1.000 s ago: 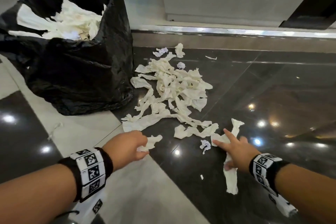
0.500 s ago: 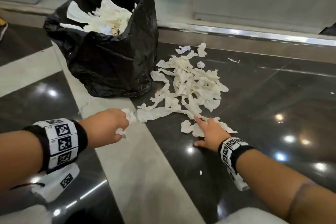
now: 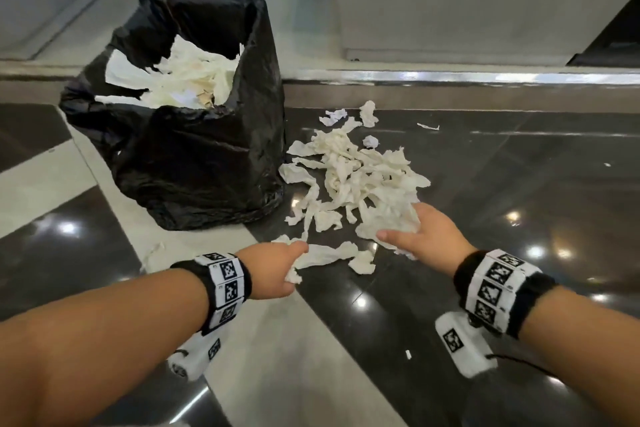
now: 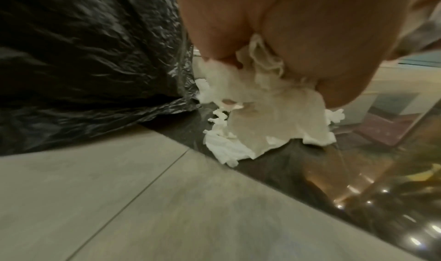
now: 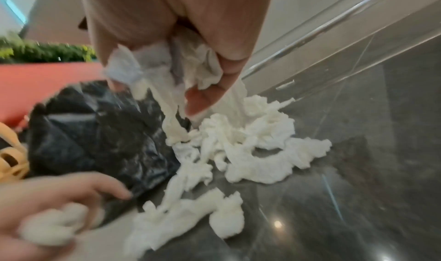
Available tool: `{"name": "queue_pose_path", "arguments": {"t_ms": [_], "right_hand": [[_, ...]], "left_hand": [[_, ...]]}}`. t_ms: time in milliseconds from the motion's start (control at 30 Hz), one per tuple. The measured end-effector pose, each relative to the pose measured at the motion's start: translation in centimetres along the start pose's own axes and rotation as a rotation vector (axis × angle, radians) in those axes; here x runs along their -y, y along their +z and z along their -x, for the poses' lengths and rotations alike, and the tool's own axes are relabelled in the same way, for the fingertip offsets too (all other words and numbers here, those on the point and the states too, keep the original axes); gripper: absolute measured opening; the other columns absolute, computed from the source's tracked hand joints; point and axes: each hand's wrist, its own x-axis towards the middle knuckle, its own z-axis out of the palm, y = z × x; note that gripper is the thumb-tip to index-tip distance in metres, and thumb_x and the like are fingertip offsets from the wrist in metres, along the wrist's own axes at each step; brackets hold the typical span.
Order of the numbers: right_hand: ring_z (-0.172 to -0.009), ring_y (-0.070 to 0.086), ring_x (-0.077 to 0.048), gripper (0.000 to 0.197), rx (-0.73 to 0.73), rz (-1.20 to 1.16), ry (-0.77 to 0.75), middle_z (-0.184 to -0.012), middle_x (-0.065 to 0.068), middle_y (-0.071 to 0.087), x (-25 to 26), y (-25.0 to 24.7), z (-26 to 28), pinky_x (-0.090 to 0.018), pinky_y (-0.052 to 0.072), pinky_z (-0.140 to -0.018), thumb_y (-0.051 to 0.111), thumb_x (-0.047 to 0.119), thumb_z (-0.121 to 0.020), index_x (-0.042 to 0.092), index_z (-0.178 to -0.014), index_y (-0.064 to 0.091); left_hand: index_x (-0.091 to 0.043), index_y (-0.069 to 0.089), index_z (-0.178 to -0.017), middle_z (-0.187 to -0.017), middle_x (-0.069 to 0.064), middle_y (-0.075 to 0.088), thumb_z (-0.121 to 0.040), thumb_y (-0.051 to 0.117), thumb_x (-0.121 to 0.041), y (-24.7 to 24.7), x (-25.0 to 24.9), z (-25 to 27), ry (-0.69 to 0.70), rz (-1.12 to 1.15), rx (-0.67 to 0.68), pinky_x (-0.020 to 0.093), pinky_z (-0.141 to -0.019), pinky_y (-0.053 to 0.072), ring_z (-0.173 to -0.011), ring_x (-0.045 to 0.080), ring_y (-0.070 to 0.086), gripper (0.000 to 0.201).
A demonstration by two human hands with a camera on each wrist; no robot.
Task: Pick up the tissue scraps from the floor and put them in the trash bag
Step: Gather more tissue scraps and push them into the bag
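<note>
- Head view: my left hand point(image 3: 277, 269), low and centre-left in the frame, is curled round a long strip of tissue that trails to the right over the floor point(image 3: 519, 211). My right hand point(image 3: 426, 236), centre-right, has thumb and fingers gathered on a wad at the near edge of the tissue scraps point(image 3: 356, 180), which lie in a loose heap at mid-frame, just right of the trash bag point(image 3: 194, 163). The bag stands open in the upper left, already part full of tissue. A few small bits lie apart from the heap, toward the top and at lower right
- Left wrist view: the fingers point(image 4: 214, 29) pinch crumpled tissue point(image 4: 269, 125) that hangs down to the floor, with the black bag just beside it at the left of the frame
- Right wrist view: thumb and fingers point(image 5: 214, 87) are closed on a bunch whose tails run down into the heap
- Handling, as I judge it: the scraps are feather-light, soft and easily torn, so I would grip each bunch at its thick middle and lift slowly, since trailing ends may drop off
</note>
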Motion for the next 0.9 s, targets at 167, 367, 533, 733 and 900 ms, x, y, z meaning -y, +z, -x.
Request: {"name": "queue_pose_path", "arguments": {"t_ms": [167, 367, 533, 733, 900], "right_hand": [[-0.067, 0.064, -0.008, 0.022, -0.013, -0.123, -0.073, -0.088, 0.011, 0.068, 3.2, -2.2, 3.0, -0.026, 0.054, -0.061, 0.070, 0.023, -0.082, 0.036, -0.092, 0.056], [-0.063, 0.057, 0.003, 0.017, 0.024, -0.001, -0.049, -0.068, 0.016, 0.063, 4.3, -1.2, 6.2, -0.017, 0.044, -0.064, 0.073, 0.035, -0.078, 0.023, -0.077, 0.062], [-0.052, 0.049, 0.002, 0.032, 0.073, 0.065, 0.012, -0.055, 0.017, 0.055, 4.6, -0.4, 6.4, -0.016, 0.039, -0.055, 0.081, 0.031, -0.068, 0.023, -0.060, 0.051], [-0.053, 0.050, -0.011, 0.024, -0.061, 0.114, 0.020, -0.059, 0.002, 0.050, 4.7, -0.4, 4.5, -0.016, 0.037, -0.048, 0.058, -0.003, -0.070, 0.015, -0.061, 0.046], [-0.056, 0.044, -0.019, 0.018, -0.134, -0.007, 0.019, -0.059, -0.004, 0.048, 4.9, -1.1, 3.2, -0.030, 0.038, -0.057, 0.061, -0.008, -0.068, 0.005, -0.065, 0.048]], "left_hand": [[-0.032, 0.011, -0.145, -0.119, 0.011, 0.059, -0.085, 0.056, -0.027, 0.4, 1.0, -4.7, 0.039, -0.068, -0.001, 0.036, -0.084, 0.048, -0.106, 0.030, 0.058, 0.076], [-0.042, 0.020, -0.137, -0.129, 0.009, 0.052, -0.083, 0.047, -0.013, 4.8, 4.2, -5.3, 0.008, -0.047, 0.152, 0.039, -0.083, 0.052, -0.101, 0.030, 0.060, 0.067], [-0.007, 0.059, -0.103, -0.118, 0.014, 0.056, -0.074, 0.065, -0.006, 3.8, 4.1, -4.0, 0.069, -0.240, 0.228, 0.036, -0.083, 0.046, -0.105, 0.033, 0.057, 0.030], [-0.015, 0.057, -0.067, -0.077, 0.000, 0.054, -0.079, 0.058, -0.015, -4.1, 3.8, 0.8, 0.131, 0.205, -0.248, 0.030, -0.071, 0.043, -0.078, 0.014, 0.055, 0.012], [-0.015, 0.052, -0.060, -0.063, 0.000, 0.050, -0.080, 0.060, -0.014, -17.1, 5.9, 7.4, 0.076, 0.443, -0.921, 0.017, -0.053, 0.032, -0.060, 0.011, 0.048, 0.021]]}}
